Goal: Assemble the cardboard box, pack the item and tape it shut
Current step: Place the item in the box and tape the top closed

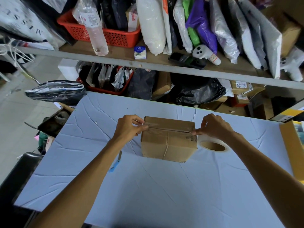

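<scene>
Box: plain brown cardboard, small, upright on the pale blue sheet, mid-table and toward the far side. Top flaps are closed and meet in a seam running left to right. There's a vertical crease down the near face and dark print at its right edge.

Tape strip: clear, lying along that top seam, glossy at the left end. Your left hand pinches it at the box's left top edge and your right hand pinches it at the right top edge.

Tape roll: whitish with a brown cardboard core, lying flat with the hole up. It's just right of the box, under your right wrist.
</scene>
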